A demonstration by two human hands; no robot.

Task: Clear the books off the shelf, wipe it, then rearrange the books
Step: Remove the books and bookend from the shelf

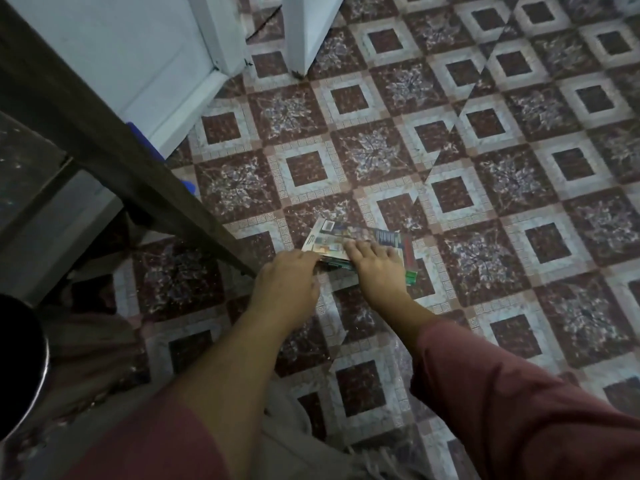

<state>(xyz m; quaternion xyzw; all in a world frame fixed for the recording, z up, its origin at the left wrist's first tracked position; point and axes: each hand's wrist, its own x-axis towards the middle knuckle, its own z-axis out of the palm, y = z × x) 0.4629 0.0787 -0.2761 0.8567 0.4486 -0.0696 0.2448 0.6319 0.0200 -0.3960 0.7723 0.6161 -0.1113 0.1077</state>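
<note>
Most of the view is taken up by a tiled floor (485,168) patterned in maroon squares and pale borders. Next in size, a dark wooden beam (104,133) runs on a slant from the upper left down toward the middle, ending just beside the person's left hand. Behind it, at the top left, stand a white door (121,46) and a white post (304,29). Both arms reach forward from the bottom edge in maroon sleeves (519,410) pushed up the forearms. A dark round container with a shiny rim (20,358) shows at the lower left edge. A small stack of books (381,237) lies flat on the floor in the middle of the view, just past the low end of the beam, with a green edge (411,277) poking out at its near right corner. The right hand (375,268) rests palm down on the top cover, its fingers straight and slightly spread, curled round nothing. The left hand (287,277) meets the stack's near left corner with bent fingers; the tips are hidden, so I cannot tell whether they grip the books or only push against them. Two bits of something blue (188,187) peek out from under the beam.
</note>
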